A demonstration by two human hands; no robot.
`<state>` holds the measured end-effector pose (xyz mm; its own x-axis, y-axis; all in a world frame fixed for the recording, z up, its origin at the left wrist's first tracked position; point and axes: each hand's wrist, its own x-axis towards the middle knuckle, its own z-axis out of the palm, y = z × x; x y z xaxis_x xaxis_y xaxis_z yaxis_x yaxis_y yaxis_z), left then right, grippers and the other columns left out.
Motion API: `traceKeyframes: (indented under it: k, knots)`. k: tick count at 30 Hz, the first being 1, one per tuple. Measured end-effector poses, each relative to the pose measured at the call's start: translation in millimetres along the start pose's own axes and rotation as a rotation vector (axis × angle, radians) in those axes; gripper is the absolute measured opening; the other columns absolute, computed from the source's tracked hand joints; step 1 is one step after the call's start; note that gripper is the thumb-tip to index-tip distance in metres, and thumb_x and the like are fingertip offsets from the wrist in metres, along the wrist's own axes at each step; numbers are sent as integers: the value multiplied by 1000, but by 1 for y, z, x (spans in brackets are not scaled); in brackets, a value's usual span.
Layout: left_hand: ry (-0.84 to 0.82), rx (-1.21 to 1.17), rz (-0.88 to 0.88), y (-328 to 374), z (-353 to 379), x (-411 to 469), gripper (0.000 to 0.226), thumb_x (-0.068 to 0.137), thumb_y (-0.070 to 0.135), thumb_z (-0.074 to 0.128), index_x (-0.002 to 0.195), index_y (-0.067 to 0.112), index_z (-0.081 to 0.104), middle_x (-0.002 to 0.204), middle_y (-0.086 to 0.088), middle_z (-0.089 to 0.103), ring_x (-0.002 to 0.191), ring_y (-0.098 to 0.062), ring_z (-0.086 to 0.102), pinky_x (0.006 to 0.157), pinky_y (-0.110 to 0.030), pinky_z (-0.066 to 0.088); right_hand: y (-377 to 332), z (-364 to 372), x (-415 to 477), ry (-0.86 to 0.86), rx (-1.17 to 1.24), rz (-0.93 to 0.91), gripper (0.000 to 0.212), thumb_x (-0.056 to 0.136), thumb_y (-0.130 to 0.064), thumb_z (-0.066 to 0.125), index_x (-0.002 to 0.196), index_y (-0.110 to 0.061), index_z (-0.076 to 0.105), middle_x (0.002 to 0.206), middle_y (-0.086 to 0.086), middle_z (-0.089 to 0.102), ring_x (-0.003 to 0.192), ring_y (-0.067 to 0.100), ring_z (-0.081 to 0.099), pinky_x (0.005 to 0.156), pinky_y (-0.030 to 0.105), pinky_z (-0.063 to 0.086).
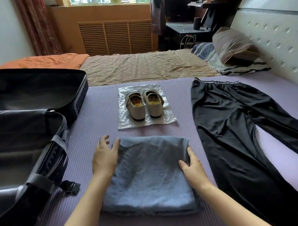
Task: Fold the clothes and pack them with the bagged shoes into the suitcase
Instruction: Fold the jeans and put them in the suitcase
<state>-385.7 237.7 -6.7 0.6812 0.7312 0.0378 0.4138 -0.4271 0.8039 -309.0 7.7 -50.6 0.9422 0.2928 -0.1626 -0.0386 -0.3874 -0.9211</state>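
Two hands on one folded piece. Nearest, at centre of the mat (95, 125): blue garment (145, 178), folded to a rough rectangle, flat, long axis near to far. Left hand (105, 156) laid flat on the far left corner, fingers straight and spread, grasping nothing. Right hand (192, 165) at the right edge, thumb on top of the cloth, fingers straight along the fold; no closed grip visible. Garment bracketed from both sides.

Step in hand, as judged: pressing the finished fold flat, transfer next. Direction of transfer: left. Suitcase (20, 138) open on the mat, just beside the garment's left edge, near half fitted with straps and a loose buckle (71, 186), far half beyond the hinge. Left hand nearer the suitcase; right hand on the off side. For the lift, slide both hands under the long edges and carry sideways, long axis unchanged. Expect sag in the unsupported middle; support accordingly.

Right of the garment, near but not touching: black trousers (231, 128), spread flat, waistband at the far end, legs toward the near edge. Not yet folded.

Farther out, straight ahead of the garment and apart from it: pair of shoes (143, 103), upright, side by side, standing on a clear bag (146, 123), not inside it. Bagging not yet done.

Beyond the mat: rest of the bed (136, 65), a pillow (233, 47) at far right.
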Motion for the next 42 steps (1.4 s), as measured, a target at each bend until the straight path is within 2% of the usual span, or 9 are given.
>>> traceKeyframes:
  k: [3,8,14,18,22,26,32,37,42]
  knots:
    - [-23,-41,-143,13,19,30,58,90,50,54,129,7,50,126,-16,57,119,-33,51,95,-39,40,5,2,4,36,126,23,52,95,-18,55,144,-14,38,141,3,49,128,21,48,109,41,39]
    - [142,-172,-217,5,41,33,34,88,30,64,107,3,63,113,-18,64,108,-33,57,80,-31,40,-16,-7,24,351,149,72,35,87,-43,65,72,-11,63,69,2,65,71,19,60,67,33,47]
    - [373,-208,-160,-36,9,31,19,85,-8,53,93,2,68,93,-23,67,83,-34,65,73,-28,47,2,-8,20,444,17,35,25,89,-25,65,72,-7,62,65,0,62,71,23,58,59,30,38]
    - [337,-130,-76,-58,-4,7,19,91,7,58,109,6,62,108,-17,58,78,-22,56,80,-31,41,8,-7,15,273,182,24,26,89,-30,64,105,-9,61,101,1,66,99,16,60,82,28,49]
    - [119,-163,19,-20,12,-5,27,96,35,50,108,14,63,92,-3,63,87,-21,57,71,-29,39,-1,4,-5,131,61,-32,79,89,-40,61,152,-20,17,155,-4,21,144,14,18,119,32,14]
    - [89,-79,-8,-18,21,-1,35,89,36,61,118,16,59,94,-8,63,94,-31,61,73,-32,43,2,3,-27,11,-127,-119,89,90,-33,62,151,-32,-3,158,-5,-4,144,5,-6,109,17,0]
    - [260,-68,95,-22,16,-19,32,89,26,63,118,15,53,82,-6,56,83,-24,52,68,-33,37,14,0,-49,30,-79,-200,77,87,-3,64,142,-37,21,149,-11,33,140,6,28,117,26,22]
    - [170,58,33,-52,24,-28,26,88,21,63,112,13,58,93,-15,63,95,-34,50,75,-39,38,31,7,-61,-21,-349,-299,104,89,-9,62,131,-69,-11,156,-11,4,145,7,7,116,18,9]
    - [93,106,-26,-48,16,-31,55,89,32,61,139,16,44,130,-21,38,120,-38,36,102,-47,30,17,-10,-52,-39,-129,-99,91,84,-20,71,146,-44,9,158,4,-1,146,17,7,114,22,13]
